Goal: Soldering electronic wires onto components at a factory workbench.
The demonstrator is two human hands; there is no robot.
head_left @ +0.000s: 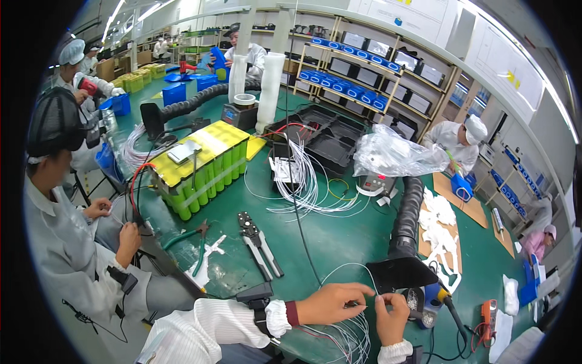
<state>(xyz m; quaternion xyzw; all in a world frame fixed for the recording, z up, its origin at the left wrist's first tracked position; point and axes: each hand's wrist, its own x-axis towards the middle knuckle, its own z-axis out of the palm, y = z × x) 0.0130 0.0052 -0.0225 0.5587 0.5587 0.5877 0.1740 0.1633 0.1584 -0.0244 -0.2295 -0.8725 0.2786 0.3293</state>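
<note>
A thin white wire (350, 264) arcs up from the table and runs down to the fingertips of my right hand (391, 318), which is closed in a pinch on it. My left hand (330, 303) reaches in from the left with thumb and fingers bent together, close to the right fingertips. Whatever sits in its pinch is too small to make out. Below both hands a loose bundle of white wires (354, 340) lies on the green table, partly hidden by the left hand and sleeve. Just beyond the right hand is the black hood (400, 274) of a fume hose.
Grey-handled crimping pliers (259, 246) and green-handled cutters (201, 246) lie left of centre. Behind them stands a green cell battery pack (203, 173) with a yellow top. A soldering iron (448, 300) and an orange multimeter (488, 312) are at right. A seated co-worker (73, 230) is at left.
</note>
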